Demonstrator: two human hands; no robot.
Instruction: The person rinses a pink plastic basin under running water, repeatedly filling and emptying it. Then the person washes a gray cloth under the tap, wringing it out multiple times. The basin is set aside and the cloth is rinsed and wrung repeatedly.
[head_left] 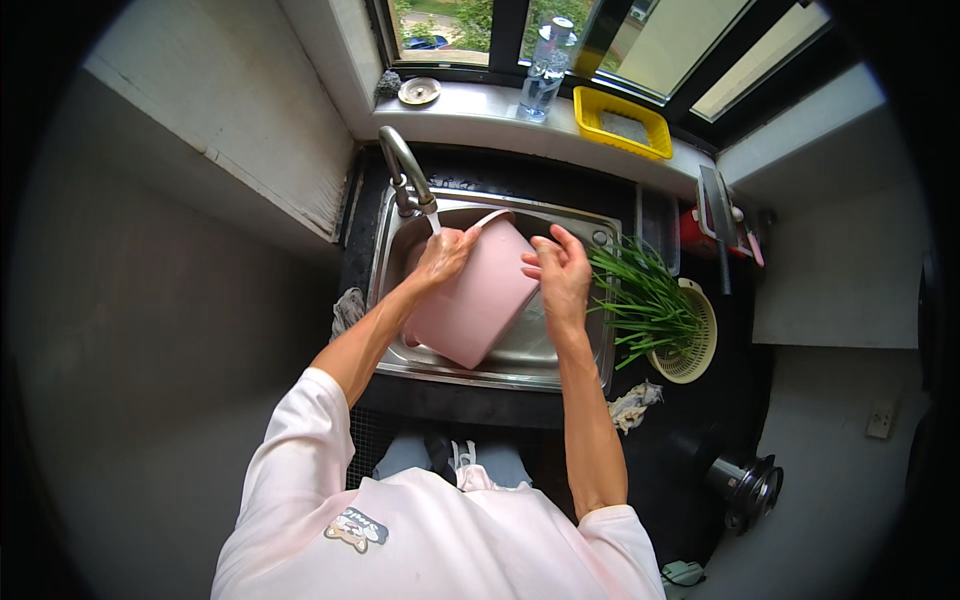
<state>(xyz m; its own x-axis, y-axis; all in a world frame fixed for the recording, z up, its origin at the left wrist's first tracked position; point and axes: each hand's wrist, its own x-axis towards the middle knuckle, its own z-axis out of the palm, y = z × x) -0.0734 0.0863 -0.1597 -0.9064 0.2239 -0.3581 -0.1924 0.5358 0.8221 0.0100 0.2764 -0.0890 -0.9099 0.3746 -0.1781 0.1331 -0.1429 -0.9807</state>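
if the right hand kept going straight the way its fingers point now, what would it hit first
The right hand points up and slightly left, along the pink tub it touches. Going straight on, it would likely first meet the back wall of the steel sink, though depth is hard to judge here.

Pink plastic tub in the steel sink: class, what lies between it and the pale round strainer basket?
In the head view, the right hand and green chives lie between pink plastic tub and strainer basket.
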